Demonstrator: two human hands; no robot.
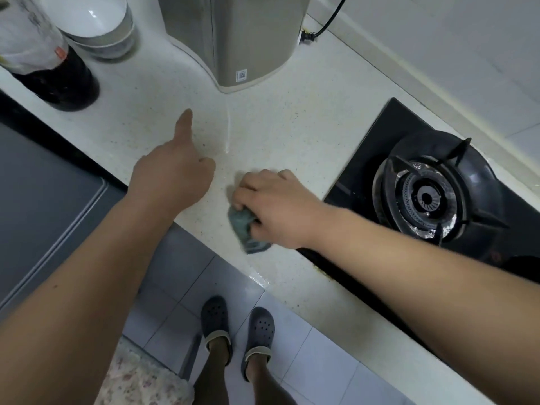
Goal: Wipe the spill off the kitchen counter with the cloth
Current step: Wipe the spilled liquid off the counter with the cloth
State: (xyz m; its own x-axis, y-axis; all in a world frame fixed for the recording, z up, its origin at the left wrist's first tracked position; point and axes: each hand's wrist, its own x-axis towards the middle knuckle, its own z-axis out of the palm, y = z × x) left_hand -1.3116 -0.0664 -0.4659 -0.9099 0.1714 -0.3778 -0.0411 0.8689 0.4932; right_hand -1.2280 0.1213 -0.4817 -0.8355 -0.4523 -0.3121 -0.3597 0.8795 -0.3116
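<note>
A thin wet streak, the spill (228, 130), runs down the speckled white counter (295, 127) from the base of the beige appliance toward my hands. My right hand (271, 204) presses a bunched grey-green cloth (247, 229) onto the counter near its front edge, just below the streak's lower end. My left hand (172, 173) hovers left of the streak with the index finger stretched out and the other fingers curled, holding nothing. Wet patches glisten on the counter edge below the cloth.
A beige electric kettle-type appliance (233, 36) stands at the back with its black cord. Left of it are stacked white bowls (96, 24) and a dark sauce bottle (49, 62). A black gas hob (432, 194) lies to the right. A grey sink lid (38, 206) is at the left.
</note>
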